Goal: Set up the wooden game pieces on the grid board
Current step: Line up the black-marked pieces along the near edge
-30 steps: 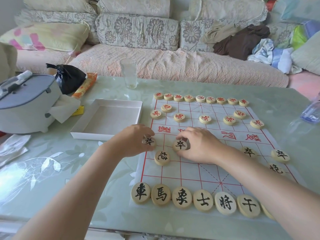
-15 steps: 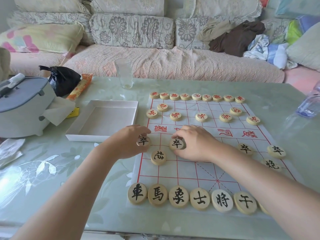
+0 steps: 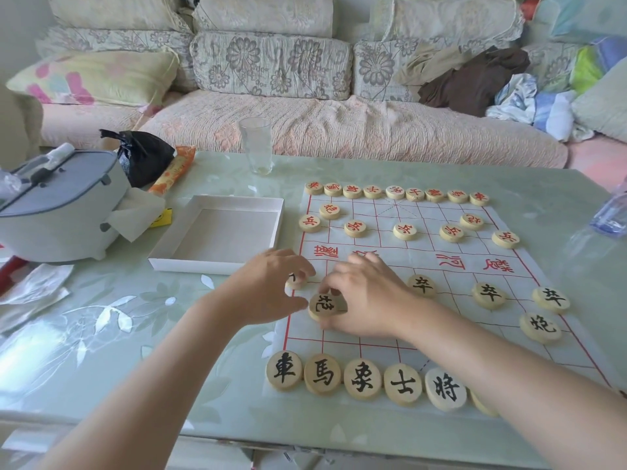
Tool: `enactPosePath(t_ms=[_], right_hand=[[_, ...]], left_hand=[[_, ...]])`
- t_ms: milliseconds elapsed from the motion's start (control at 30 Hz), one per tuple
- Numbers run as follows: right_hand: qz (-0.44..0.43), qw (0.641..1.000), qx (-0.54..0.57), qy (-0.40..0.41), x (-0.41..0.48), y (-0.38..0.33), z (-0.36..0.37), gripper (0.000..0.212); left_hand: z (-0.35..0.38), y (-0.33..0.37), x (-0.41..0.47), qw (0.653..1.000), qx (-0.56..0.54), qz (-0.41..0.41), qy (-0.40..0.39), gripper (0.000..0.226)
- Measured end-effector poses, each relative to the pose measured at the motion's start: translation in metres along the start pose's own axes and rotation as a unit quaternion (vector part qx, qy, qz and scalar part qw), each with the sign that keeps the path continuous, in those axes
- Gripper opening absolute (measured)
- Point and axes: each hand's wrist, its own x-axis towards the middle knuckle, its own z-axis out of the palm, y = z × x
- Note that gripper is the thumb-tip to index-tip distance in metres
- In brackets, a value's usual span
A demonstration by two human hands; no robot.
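A white paper grid board (image 3: 383, 252) with red lines lies on the table. Round wooden pieces with red characters (image 3: 395, 192) fill its far rows. Black-lettered pieces (image 3: 363, 379) line the near edge. My left hand (image 3: 268, 286) pinches a black soldier piece (image 3: 294, 282) at the board's left edge, mostly hidden by its fingers. My right hand (image 3: 368, 296) has thumb and fingertips around a black cannon piece (image 3: 322, 306). Further black soldiers (image 3: 488, 295) and a second cannon (image 3: 540, 327) sit to the right.
An open white box (image 3: 217, 235) lies left of the board. Behind it stand a clear glass (image 3: 256, 145), a black bag (image 3: 144, 156) and an orange packet (image 3: 173, 169). A grey appliance (image 3: 57, 201) sits at far left, a plastic bottle (image 3: 610, 212) at far right.
My right hand has shifted from the second soldier piece toward me onto the cannon piece; that soldier is now under the hand. My left hand stays at the edge soldier.
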Motion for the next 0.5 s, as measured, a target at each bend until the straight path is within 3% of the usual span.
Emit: enactPosePath(t_ms=[133, 333, 500], right_hand=[[-0.029, 0.999, 0.012, -0.015, 0.000, 0.001, -0.003, 0.049], [-0.019, 1.000, -0.004, 0.006, -0.002, -0.003, -0.003, 0.057], [-0.022, 1.000, 0.001, 0.012, 0.001, 0.003, 0.001, 0.043]], left_hand=[[0.002, 0.008, -0.007, 0.994, -0.092, -0.043, -0.049, 0.047], [0.009, 0.015, -0.008, 0.990, -0.104, -0.067, -0.074, 0.052], [0.012, 0.014, -0.006, 0.989, -0.106, -0.081, -0.065, 0.044]])
